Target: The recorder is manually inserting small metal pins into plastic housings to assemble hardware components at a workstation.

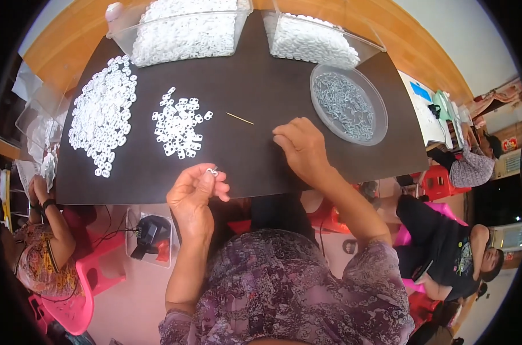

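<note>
Near the table's front edge, my left hand (193, 195) pinches a small white plastic piece with a bit of metal on it (212, 172) between thumb and fingers. My right hand (301, 146) hovers over the table further right, its fingers curled together; whatever they may hold is hidden. Beyond my left hand lies a small pile of white plastic pieces with holes (179, 129). A thin gold-coloured stick (239, 118) rests between that pile and my right hand. To the right, a round clear tray (382, 123) holds many small silvery metal pieces (344, 103).
A larger heap of white pieces (103, 112) spreads at the left. Two clear bins (243, 23) (370, 43) full of white pieces stand at the back of the dark table (238, 75). One person (42, 241) sits at left, others (445, 253) at right. Below is a box (168, 253).
</note>
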A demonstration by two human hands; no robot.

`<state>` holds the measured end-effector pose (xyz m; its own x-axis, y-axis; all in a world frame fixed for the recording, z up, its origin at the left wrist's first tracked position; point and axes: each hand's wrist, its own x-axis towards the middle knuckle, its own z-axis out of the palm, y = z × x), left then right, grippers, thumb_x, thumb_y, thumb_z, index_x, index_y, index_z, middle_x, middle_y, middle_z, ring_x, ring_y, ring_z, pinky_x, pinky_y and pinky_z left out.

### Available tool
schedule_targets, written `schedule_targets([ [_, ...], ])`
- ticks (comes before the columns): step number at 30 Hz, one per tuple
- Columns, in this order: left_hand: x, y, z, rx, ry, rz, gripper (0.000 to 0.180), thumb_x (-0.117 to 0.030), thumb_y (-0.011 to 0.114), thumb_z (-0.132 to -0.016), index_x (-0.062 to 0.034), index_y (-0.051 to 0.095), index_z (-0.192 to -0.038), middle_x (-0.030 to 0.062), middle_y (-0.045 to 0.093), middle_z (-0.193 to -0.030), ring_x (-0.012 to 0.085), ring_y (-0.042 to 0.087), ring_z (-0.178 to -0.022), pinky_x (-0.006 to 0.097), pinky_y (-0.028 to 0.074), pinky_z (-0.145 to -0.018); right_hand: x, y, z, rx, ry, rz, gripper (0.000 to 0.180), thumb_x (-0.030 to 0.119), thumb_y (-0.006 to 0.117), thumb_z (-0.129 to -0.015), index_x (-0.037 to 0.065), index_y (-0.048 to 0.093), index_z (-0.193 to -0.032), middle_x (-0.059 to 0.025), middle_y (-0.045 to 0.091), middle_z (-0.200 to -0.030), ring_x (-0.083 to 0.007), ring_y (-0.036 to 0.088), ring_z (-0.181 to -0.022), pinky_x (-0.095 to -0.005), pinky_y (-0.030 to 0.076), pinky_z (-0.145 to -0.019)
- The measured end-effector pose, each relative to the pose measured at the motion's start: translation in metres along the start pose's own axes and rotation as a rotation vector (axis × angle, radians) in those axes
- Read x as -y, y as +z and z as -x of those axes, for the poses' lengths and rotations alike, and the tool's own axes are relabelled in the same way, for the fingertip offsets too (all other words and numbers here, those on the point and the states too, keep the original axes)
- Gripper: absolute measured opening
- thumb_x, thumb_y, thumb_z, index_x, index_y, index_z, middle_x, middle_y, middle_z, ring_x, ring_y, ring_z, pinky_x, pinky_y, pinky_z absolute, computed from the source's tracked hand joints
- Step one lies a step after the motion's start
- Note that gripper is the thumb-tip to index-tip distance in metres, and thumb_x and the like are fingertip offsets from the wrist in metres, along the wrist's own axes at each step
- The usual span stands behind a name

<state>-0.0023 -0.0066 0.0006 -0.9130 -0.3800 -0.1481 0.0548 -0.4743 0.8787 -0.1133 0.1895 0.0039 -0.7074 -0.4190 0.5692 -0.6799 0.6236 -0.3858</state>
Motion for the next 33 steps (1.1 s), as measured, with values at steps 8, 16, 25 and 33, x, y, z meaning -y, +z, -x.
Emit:
schedule_targets([
  [8,0.001,0.002,-0.004,-0.002,-0.063,0.038,0.015,-0.004,0.056,-0.088,0.0075,0.058,-0.097,0.0172,0.064,-0.081,0.0186,0.062,-0.061,0.027,0.051,-0.051,-0.003,0.043,-0.033,0.065,-0.13,0.127,0.009,0.014,0.066,-0.073,0.008,0.06,-0.073,-0.0084,0.053,-0.071,-0.0278,0.052,-0.073,-0.0392,0.044,-0.063],
  [16,0.0,-0.004,-0.003,-0.015,-0.05,0.042,0.014,-0.005,0.057,-0.088,0.0069,0.059,-0.096,0.016,0.064,-0.08,0.0179,0.062,-0.059,0.027,0.051,-0.051,0.0,0.052,-0.042,0.11,-0.137,0.135,0.017,0.01,0.071,-0.068,0.005,0.055,-0.07,-0.0104,0.053,-0.071,-0.0293,0.052,-0.071,-0.0401,0.044,-0.061],
  [25,-0.001,-0.011,0.005,0.028,-0.06,0.125,0.015,-0.007,0.057,-0.089,0.0051,0.059,-0.096,0.0142,0.065,-0.081,0.0161,0.062,-0.061,0.026,0.05,-0.052,0.025,0.072,-0.077,0.071,-0.226,-0.061,0.006,0.011,0.064,-0.075,0.005,0.062,-0.075,-0.0104,0.057,-0.071,-0.0295,0.055,-0.071,-0.0386,0.044,-0.064],
  [33,-0.008,-0.034,0.019,0.042,-0.033,0.231,0.016,-0.008,0.058,-0.088,0.0058,0.06,-0.097,0.0152,0.065,-0.082,0.0156,0.062,-0.063,0.025,0.051,-0.053,0.081,0.112,-0.121,0.135,-0.368,-0.287,0.007,0.007,0.063,-0.074,0.004,0.065,-0.081,-0.011,0.06,-0.076,-0.0286,0.057,-0.075,-0.0367,0.046,-0.067],
])
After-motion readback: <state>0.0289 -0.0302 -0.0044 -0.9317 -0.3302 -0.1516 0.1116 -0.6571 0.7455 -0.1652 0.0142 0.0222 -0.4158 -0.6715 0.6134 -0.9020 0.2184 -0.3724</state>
